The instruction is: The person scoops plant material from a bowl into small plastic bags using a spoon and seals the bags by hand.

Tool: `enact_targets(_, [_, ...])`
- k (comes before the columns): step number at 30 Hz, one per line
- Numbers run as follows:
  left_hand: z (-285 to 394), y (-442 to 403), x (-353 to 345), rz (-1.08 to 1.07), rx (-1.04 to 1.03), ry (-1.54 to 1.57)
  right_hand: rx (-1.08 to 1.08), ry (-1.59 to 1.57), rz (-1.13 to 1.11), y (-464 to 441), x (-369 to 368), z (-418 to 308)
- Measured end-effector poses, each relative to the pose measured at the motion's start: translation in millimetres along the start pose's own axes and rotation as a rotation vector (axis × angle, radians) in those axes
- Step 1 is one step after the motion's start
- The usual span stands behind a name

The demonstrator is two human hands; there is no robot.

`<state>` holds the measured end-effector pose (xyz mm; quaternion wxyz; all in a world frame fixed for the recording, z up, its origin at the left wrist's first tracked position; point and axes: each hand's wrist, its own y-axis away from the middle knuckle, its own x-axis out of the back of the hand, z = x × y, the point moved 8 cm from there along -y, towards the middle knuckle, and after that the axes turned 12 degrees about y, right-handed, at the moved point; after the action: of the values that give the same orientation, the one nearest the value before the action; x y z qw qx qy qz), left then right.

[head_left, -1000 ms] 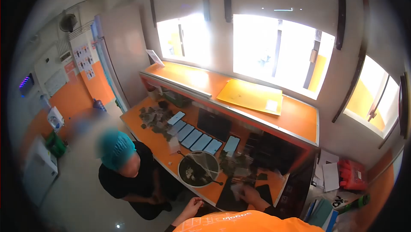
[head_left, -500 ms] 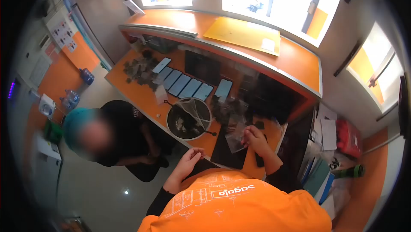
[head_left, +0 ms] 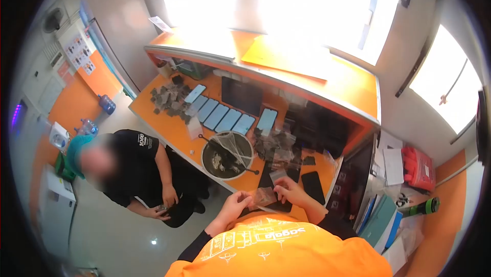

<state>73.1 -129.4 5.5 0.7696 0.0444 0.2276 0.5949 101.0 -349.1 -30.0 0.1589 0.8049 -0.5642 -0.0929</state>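
Close to my body, a small clear plastic zip bag (head_left: 264, 196) is stretched between my two hands. My left hand (head_left: 234, 209) pinches its left side, fingers pressed together. On the other side, my right hand (head_left: 295, 195) grips the bag with thumb and forefinger. Its contents are too small to make out. Another clear bag piece (head_left: 279, 175) shows just beyond my right fingers. Beneath the hands lies a dark flat mat (head_left: 267, 180). Ahead, more small bags with dark pieces (head_left: 276, 146) lie heaped, beside a round bowl (head_left: 205, 167) with a dark stick across it.
Several phone-like slabs (head_left: 223, 118) lie in a row on the orange desk (head_left: 169, 123). Small dark packets (head_left: 171, 98) are piled at far left. A black phone (head_left: 312, 187) lies right of my hand. A seated co-worker (head_left: 135, 167) is at left; folders (head_left: 378, 223) stand at right.
My left hand has moved right and taken hold of the bag. My right hand has come left and nearer my body with it. The co-worker's hands show more clearly now.
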Motion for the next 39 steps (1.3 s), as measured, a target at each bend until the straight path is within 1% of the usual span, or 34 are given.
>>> enact_targets(2, [-3.9, -1.3, 10.0, 0.011, -0.023, 0.053, 0.015, -0.106, 0.326, -17.9, 37.1, 12.5])
enact_targets(3, [-7.8, -1.6, 14.2, 0.006, -0.01, 0.078, -0.071, -0.241, 0.42, -32.9, 55.7, 34.0])
enact_targets(4, [-10.7, -1.8, 16.8, 0.0, 0.005, 0.105, -0.077, -0.274, 0.463, -39.2, 65.3, 32.5])
enact_targets(6, [-13.1, 0.2, 23.1, 0.046, 0.043, 0.046, -0.092, -0.347, 0.547, -51.7, 79.2, 31.2])
enact_targets(7, [-14.0, 1.6, 24.9, 0.063, 0.067, 0.077, -0.083, -0.333, 0.591, -60.8, 82.7, 33.8])
enact_targets(8, [-20.1, -0.4, 30.5, 0.04, 0.067, 0.051, -0.107, -0.33, 0.568, -70.8, 86.3, 37.8])
enact_targets(10, [-22.1, 1.1, 35.4, 0.06, 0.088, 0.09, -0.168, -0.329, 0.521, -82.1, 85.2, 36.8])
enact_targets(11, [-20.4, 2.6, 37.8, 0.083, 0.115, 0.075, -0.157, -0.403, 0.47, -96.5, 86.9, 52.5])
enact_targets(14, [-13.4, 6.9, 41.0, 0.129, 0.165, 0.043, -0.246, -0.515, 0.451, -101.8, 84.4, 64.0])
enact_targets(17, [-19.9, 0.5, 46.7, 0.102, 0.168, 0.037, -0.103, -0.572, 0.396, -96.8, 76.6, 60.1])
enact_targets(20, [-20.0, -3.5, 41.1, 0.047, 0.187, 0.046, 0.19, -0.604, 0.154, -73.3, 55.7, 22.0])
enact_targets(23, [-19.6, -7.8, 23.0, -0.018, 0.231, 0.052, 0.145, -0.451, -0.16, -73.8, 49.4, 51.8])
enact_targets(24, [-15.6, -10.0, 14.4, -0.057, 0.206, 0.029, 0.056, -0.266, -0.079, -62.9, 55.4, 52.0])
enact_targets(26, [-9.3, -12.4, 2.3, -0.123, 0.15, -0.015, -0.123, 0.105, 0.072, -23.9, 59.9, 21.0])
enact_targets(29, [-16.2, -18.3, 1.4, -0.13, 0.124, -0.015, 0.306, 0.733, 0.154, -17.0, 69.5, 4.5])
enact_targets(32, [-1.2, -11.5, -7.5, -0.119, 0.124, -0.047, 0.081, 1.008, -0.119, 3.4, 44.6, -28.0])
enact_targets(35, [-1.5, -8.1, -16.1, -0.222, 0.083, -0.057, 0.095, 0.209, -0.308, 6.1, -5.1, -27.9])
enact_targets(38, [-2.3, 2.1, -28.6, -0.311, 0.138, -0.012, 0.083, 0.043, -0.407, 15.2, -49.1, -41.6])
enact_targets(39, [-2.1, 1.9, -27.1, -0.277, 0.138, -0.012, 0.101, 0.022, -0.4, 11.3, -56.0, -43.4])
